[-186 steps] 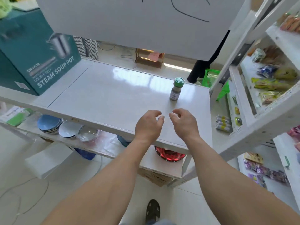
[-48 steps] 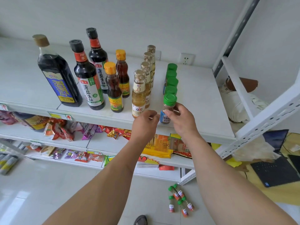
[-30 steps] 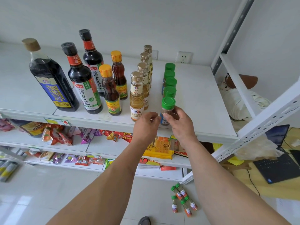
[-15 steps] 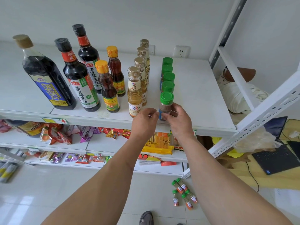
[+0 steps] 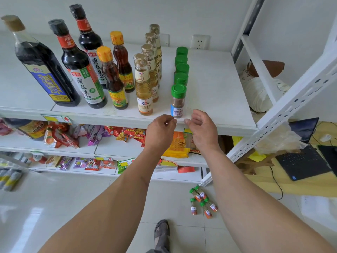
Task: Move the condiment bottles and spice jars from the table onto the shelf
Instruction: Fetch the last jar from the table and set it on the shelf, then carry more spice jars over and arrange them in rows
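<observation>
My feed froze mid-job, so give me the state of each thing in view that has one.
Front spice jar: upright on the shelf, green cap on, not held.
Left hand: fingers loosely curled, holding nothing.
Right hand: fingers loosely curled, holding nothing.
Floor jars: lying down.

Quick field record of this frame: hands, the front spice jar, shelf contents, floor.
left hand: empty, fingers loosely curled, below the shelf edge
right hand: empty, fingers relaxed, clear of the jar
front spice jar: upright, green cap, near the front edge of the top shelf, first of a row of five
green-capped row: four more jars behind it
bottles: dark and amber ones in rows to the left
floor: five small jars lying near the shelf post
</observation>
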